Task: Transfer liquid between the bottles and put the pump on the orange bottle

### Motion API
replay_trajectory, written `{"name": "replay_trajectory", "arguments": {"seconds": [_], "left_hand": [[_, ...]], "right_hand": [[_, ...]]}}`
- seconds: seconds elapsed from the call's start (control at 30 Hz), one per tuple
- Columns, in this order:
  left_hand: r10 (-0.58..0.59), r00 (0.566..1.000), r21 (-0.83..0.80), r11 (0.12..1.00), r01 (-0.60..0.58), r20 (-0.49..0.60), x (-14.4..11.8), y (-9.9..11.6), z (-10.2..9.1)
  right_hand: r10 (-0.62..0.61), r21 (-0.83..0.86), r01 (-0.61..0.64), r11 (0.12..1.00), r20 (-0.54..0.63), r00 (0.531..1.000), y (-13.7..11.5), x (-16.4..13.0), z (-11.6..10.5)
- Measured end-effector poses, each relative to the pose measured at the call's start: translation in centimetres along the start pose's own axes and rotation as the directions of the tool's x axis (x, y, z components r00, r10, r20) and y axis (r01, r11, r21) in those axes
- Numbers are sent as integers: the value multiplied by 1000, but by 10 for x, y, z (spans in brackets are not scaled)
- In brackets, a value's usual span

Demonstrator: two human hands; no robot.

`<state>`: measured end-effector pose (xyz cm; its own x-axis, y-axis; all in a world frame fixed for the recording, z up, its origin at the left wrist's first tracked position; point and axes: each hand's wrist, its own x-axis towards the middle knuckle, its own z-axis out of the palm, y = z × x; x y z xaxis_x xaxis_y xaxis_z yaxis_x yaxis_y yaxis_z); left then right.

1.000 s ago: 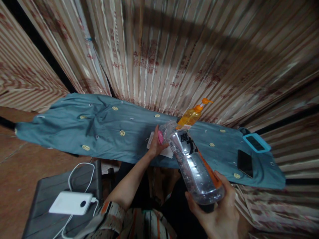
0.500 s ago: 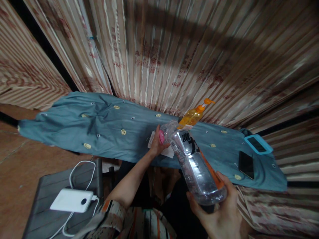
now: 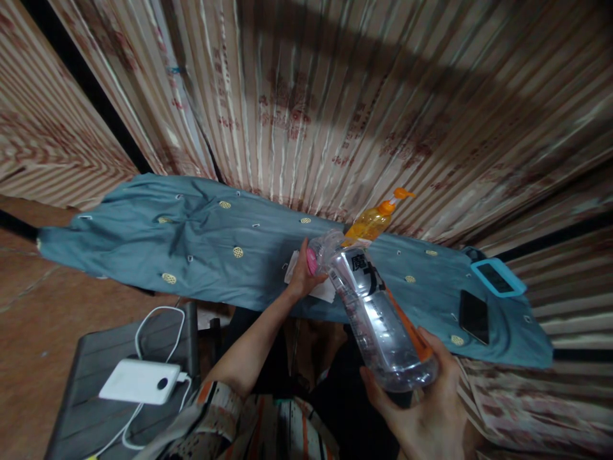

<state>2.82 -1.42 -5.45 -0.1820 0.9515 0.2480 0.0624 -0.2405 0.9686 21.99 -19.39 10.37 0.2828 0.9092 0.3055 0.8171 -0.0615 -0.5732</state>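
Observation:
A clear plastic bottle [image 3: 371,319] with a silver and orange label is held tilted over the near side of the cloth-covered table. My left hand [image 3: 301,275] is closed around its neck end, at the pink cap [image 3: 311,262]. Its wide base rests in my right hand [image 3: 426,396], with the fingers and thumb on either side. Behind the bottle stands an orange pump bottle [image 3: 371,223], its lower part hidden. Under my left hand and the bottle neck lies a white paper [image 3: 324,291], partly covered.
The long table has a teal cloth [image 3: 201,239]. A black phone [image 3: 474,317] and a light-blue framed device [image 3: 498,278] lie at its right end. On a grey stool [image 3: 90,358] sits a white power bank [image 3: 138,381] with a cable [image 3: 175,313]. A striped curtain [image 3: 306,96] hangs behind.
Both hands keep the same hold on the bottle, with hardly any movement. The whole view has shifted very slightly.

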Motion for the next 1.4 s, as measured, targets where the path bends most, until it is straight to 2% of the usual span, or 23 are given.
{"name": "replay_trajectory", "arguments": {"seconds": [0.17, 0.27, 0.47, 0.83, 1.23, 1.4], "left_hand": [[9, 1000, -13, 1000, -9, -4, 0, -3, 0], [5, 1000, -3, 1000, -5, 0, 0, -1, -1], [-7, 1000, 32, 999, 7, 0, 0, -3, -1], [11, 1000, 34, 999, -12, 12, 1, -5, 0], [-6, 1000, 17, 1000, 6, -2, 1, -1, 0], [19, 1000, 21, 1000, -19, -9, 1, -5, 1]], "right_hand": [[-60, 66, 60, 996, -6, 998, 16, 3, 5], [-111, 43, 111, 993, -17, 994, 18, 5, 4], [-8, -8, 8, 1000, -5, 1000, 1, 2, -1], [-60, -35, 60, 998, -17, 998, 6, 4, -1], [-40, 46, 41, 998, -9, 999, 2, 4, -1], [-38, 15, 38, 999, 3, 999, 5, 5, -1]]}}
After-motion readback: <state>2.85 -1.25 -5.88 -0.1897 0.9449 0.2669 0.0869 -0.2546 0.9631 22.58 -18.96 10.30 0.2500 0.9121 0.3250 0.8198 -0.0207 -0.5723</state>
